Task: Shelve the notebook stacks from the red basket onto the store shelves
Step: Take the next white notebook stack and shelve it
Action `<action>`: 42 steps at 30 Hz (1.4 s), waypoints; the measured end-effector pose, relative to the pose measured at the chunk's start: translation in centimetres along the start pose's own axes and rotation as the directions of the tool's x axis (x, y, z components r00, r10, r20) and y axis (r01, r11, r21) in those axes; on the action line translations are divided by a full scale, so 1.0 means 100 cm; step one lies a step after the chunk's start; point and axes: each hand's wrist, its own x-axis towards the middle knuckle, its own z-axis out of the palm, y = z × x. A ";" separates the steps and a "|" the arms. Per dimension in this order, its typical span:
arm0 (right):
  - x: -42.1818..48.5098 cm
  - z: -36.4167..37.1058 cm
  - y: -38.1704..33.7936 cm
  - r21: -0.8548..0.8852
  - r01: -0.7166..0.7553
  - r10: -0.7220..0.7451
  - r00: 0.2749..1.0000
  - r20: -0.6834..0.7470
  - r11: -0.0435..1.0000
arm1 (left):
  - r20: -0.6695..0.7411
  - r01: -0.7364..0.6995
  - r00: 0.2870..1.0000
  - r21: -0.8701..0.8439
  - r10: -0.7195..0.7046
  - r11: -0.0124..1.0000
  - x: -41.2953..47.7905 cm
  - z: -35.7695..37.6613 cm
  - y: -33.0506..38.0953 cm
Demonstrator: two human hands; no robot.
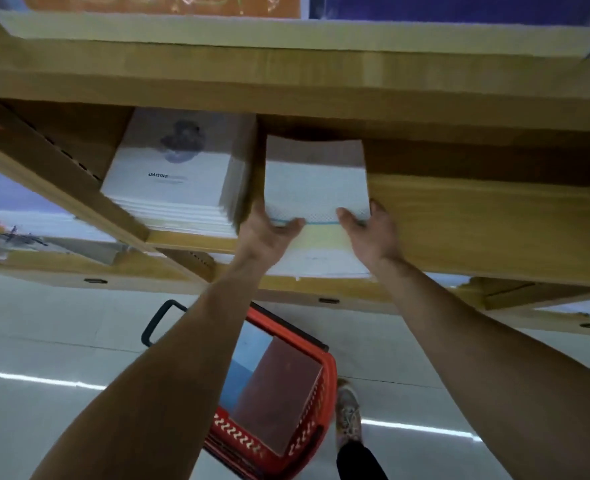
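Observation:
A white notebook stack with a teal and pale yellow band lies partly inside a wooden shelf compartment, its near end sticking out over the shelf edge. My left hand grips its left near corner and my right hand grips its right near corner, thumbs on top. On the floor below stands the red basket, holding a blue notebook stack and a brown one.
Another white notebook stack fills the compartment to the left, behind a wooden divider. A higher shelf overhangs. Lower shelf edges jut out below. My shoe stands on the pale tile floor beside the basket.

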 end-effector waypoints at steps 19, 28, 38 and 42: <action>-0.020 0.017 0.026 -0.113 -0.014 0.006 0.998 -0.069 0.993 | -0.075 -0.006 0.997 -0.071 0.001 0.997 -0.010 0.011 -0.009; 0.028 0.026 0.016 -0.083 0.015 -0.023 0.995 -0.093 0.996 | -0.106 -0.037 0.994 0.011 0.038 0.999 0.031 0.015 0.009; 0.014 0.019 0.009 -0.110 0.115 -0.124 0.989 -0.086 0.987 | -0.068 -0.055 0.996 -0.095 0.049 0.994 0.023 0.017 -0.005; 0.005 0.024 0.010 -0.162 0.117 -0.132 0.988 -0.081 0.980 | -0.070 -0.150 0.987 -0.023 0.148 0.988 0.014 0.023 -0.012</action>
